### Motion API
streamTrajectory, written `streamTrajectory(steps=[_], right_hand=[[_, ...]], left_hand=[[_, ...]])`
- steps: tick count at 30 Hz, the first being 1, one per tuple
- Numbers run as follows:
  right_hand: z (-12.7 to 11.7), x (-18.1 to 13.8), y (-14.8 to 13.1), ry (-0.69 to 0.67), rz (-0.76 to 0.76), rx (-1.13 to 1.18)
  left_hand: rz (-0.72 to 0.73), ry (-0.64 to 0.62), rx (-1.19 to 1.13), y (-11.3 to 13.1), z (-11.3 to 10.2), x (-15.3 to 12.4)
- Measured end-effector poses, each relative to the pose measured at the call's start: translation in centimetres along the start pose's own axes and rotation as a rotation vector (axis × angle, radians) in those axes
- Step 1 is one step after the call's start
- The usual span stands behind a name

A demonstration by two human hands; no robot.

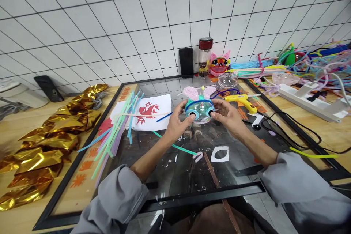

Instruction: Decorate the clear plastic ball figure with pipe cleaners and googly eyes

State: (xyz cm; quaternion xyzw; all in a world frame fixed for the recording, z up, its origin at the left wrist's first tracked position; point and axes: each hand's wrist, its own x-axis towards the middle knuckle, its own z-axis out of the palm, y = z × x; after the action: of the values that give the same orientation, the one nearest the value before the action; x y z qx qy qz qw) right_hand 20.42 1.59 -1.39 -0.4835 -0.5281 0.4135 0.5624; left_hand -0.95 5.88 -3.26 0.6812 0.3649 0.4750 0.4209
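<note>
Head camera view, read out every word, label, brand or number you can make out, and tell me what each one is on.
No text can be read with certainty.
Glass bottle: small dark marking, too small to read.
Yellow glue gun: any marking is too small to read.
Red design on the white sheet: no letters I can make out.
Eared craft piece: no lettering visible.

The left hand (177, 120) and the right hand (228, 117) hold a clear pink-eared craft face (202, 109) between them, with a yellow glue gun (242, 101) just beyond the right hand, pipe cleaners (117, 128) left of the left hand, and a lidded bottle (204, 58) beyond both hands.
</note>
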Motion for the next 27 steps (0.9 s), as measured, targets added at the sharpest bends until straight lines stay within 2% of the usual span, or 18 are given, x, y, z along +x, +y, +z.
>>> streamTrajectory(steps=[10, 27], right_hand=[[0.3, 0.02, 0.67, 0.021, -0.028, -0.063], [0.24, -0.28, 0.06, 0.006, 0.0, -0.016]], left_hand=[[0.005, -0.004, -0.001, -0.1, 0.3, -0.01], [-0.007, -0.019, -0.002, 0.37, 0.19, -0.28]])
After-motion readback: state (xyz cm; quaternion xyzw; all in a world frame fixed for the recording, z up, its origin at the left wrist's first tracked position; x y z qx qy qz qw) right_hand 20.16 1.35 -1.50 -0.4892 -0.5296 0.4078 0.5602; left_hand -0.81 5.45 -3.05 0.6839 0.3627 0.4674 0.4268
